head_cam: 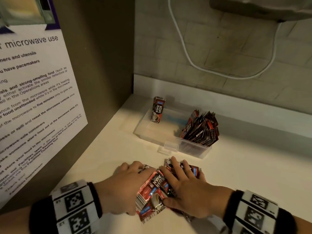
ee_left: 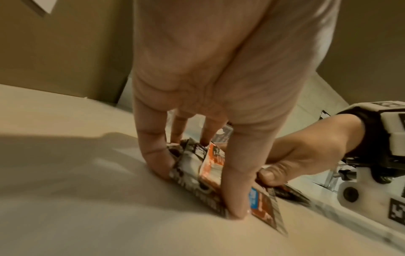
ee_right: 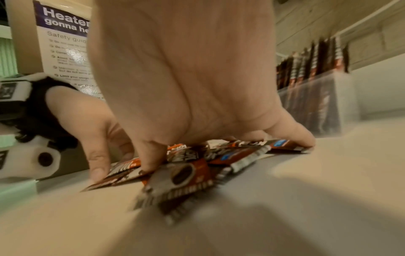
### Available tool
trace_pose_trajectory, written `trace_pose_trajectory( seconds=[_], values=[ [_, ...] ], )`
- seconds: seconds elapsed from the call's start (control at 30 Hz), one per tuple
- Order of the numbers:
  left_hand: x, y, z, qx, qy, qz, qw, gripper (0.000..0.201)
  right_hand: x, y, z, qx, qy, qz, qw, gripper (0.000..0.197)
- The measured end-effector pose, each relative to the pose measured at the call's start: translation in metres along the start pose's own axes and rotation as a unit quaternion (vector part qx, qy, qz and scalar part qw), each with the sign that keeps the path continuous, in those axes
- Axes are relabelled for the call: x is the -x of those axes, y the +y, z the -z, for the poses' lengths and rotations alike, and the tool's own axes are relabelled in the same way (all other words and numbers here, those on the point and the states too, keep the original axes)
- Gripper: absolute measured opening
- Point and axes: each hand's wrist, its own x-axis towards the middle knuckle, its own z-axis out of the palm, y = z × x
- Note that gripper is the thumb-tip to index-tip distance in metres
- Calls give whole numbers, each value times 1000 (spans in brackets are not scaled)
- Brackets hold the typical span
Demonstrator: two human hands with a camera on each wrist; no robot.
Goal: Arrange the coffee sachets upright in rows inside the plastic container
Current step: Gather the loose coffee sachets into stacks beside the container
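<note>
Left grip (head_cam: 128,188) and right grip (head_cam: 185,188) both clasp loose coffee sachets (head_cam: 152,195) lying flat on the surface (head_cam: 101,157); beyond, the plastic container (head_cam: 194,149) holds one upright sachet (head_cam: 157,109) and a leaning bunch (head_cam: 200,127). Left wrist view: fingers (ee_left: 236,195) pinch the pile's edges. Right wrist view: fingers (ee_right: 291,136) press sachets flat. Slick overlapping packets could slide and scatter when lifted.
</note>
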Motion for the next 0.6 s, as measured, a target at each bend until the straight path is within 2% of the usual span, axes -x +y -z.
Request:
trace_pose_trajectory(
  seconds=[0.1, 0.17, 0.23, 0.3, 0.37, 0.43, 0.6],
  values=[
    [-4, 2, 5, -14, -22, -11, 1000, 110, 18, 10, 2, -47, 12, 12, 999, 79],
    [-4, 3, 12, -1, -25, -3, 1000, 111, 21, 20, 6, -94, 74, 9, 993, 70],
    [-3, 6, 20, 23, 6, 8, 1000, 98, 18, 32, 11, -118, 164, -8, 979, 51],
    [-3, 13, 24, 33, 58, 6, 998, 76, 11, 41, 13, -96, 217, -32, 971, 31],
    [-6, 19, 21, 22, 77, 0, 997, 59, 5, 42, 13, -60, 228, -50, 970, 23],
    [-12, 22, 17, 7, 63, -2, 998, 49, 0, 40, 15, -42, 229, -63, 970, 20],
    [-22, 22, 16, 9, 57, 18, 998, 37, -2, 42, 21, -49, 235, -70, 968, 9]
  ],
)
